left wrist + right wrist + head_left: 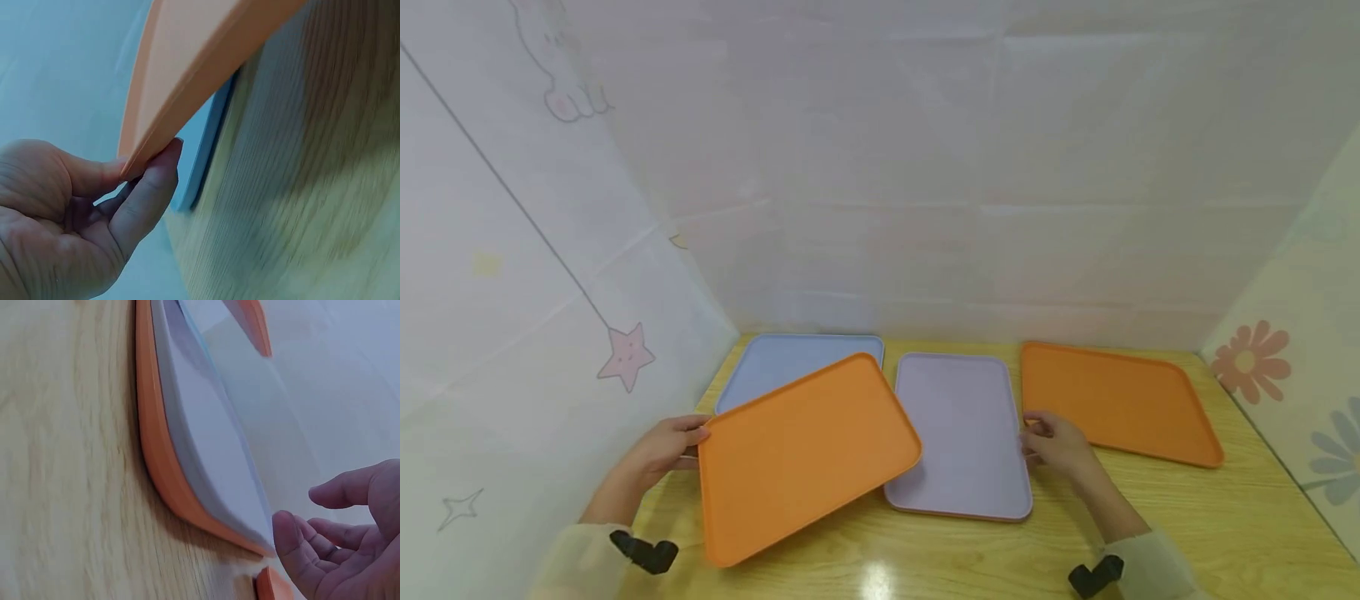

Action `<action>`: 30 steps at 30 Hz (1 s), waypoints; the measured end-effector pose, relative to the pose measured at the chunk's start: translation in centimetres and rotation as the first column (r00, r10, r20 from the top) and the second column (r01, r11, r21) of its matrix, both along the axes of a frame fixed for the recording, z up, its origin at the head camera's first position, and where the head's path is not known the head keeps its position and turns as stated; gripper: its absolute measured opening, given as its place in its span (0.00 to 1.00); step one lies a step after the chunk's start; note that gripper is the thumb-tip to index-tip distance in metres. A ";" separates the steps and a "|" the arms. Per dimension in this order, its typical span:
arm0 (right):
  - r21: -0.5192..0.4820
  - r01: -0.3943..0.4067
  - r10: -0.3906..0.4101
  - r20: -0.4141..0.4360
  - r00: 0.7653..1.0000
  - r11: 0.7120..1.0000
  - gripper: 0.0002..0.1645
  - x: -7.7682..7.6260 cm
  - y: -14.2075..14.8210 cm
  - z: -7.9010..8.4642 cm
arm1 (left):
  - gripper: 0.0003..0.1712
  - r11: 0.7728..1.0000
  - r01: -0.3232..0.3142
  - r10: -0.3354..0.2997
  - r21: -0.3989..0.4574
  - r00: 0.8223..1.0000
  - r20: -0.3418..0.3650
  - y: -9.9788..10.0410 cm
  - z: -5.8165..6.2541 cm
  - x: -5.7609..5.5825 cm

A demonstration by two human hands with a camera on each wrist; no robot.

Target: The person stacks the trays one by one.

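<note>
My left hand (664, 450) pinches the left edge of an orange tray (808, 454), thumb on top and fingers beneath. The left wrist view shows the same tray (187, 56) tilted over the table between thumb and forefinger. Its right corner overlaps a light purple tray (962, 433) in the head view. That purple tray (212, 431) is stacked on another orange tray (156, 444). My right hand (1058, 446) is at the purple tray's right edge. Seen from the right wrist, this hand (350, 531) has loosely bent fingers, thumb apart, and grips nothing.
A light blue tray (797, 362) lies at the back left, partly covered by the lifted orange one. Another orange tray (1120, 400) lies at the right on the wooden table (1150, 508). Pale printed sheets (940, 167) stand behind and at both sides.
</note>
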State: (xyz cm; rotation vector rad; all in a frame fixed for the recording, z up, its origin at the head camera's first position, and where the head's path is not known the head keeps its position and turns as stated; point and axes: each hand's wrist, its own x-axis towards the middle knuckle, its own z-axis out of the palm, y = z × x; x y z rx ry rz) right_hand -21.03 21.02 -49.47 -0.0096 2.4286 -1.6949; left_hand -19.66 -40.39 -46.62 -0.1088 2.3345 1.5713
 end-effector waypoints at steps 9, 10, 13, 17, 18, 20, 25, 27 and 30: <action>-0.205 -0.103 0.110 0.025 0.994 0.973 0.33 1.3 -3.1 -0.4 | 0.29 0.994 -0.034 0.036 0.104 0.999 -0.014 4.5 -0.6 -0.9; -0.233 -0.108 0.117 0.026 0.993 0.966 0.34 1.3 -3.4 -0.5 | 0.29 0.993 -0.035 0.037 0.115 0.999 -0.018 5.0 -0.7 -1.0; -0.321 -0.096 0.111 0.028 0.993 0.942 0.35 1.6 -4.4 -1.0 | 0.28 0.989 -0.042 0.045 0.141 0.999 -0.023 6.6 -0.7 -1.2; -0.420 -0.046 0.072 0.044 0.996 0.906 0.34 2.0 -5.7 -1.5 | 0.26 0.985 -0.064 0.068 0.162 0.997 -0.024 8.6 -0.4 -1.2; -0.444 -0.031 0.062 0.056 0.996 0.895 0.33 2.1 -6.0 -1.5 | 0.26 0.984 -0.071 0.076 0.165 0.997 -0.022 9.1 -0.4 -1.2; -0.493 0.010 0.036 0.084 0.996 0.870 0.33 2.5 -6.8 -1.5 | 0.25 0.981 -0.089 0.093 0.171 0.995 -0.020 10.0 -0.4 -1.2; -0.581 0.113 -0.035 0.144 0.989 0.806 0.32 3.3 -8.5 -1.5 | 0.25 0.973 -0.132 0.138 0.190 0.990 -0.018 12.1 -0.7 -1.4; -0.594 0.136 -0.062 0.145 0.988 0.793 0.31 3.5 -8.9 -1.5 | 0.25 0.968 -0.147 0.154 0.202 0.988 -0.020 12.9 -0.8 -1.5; -0.603 0.173 -0.103 0.149 0.983 0.779 0.31 3.6 -9.4 -1.7 | 0.24 0.962 -0.165 0.174 0.219 0.984 -0.022 14.0 -0.9 -1.6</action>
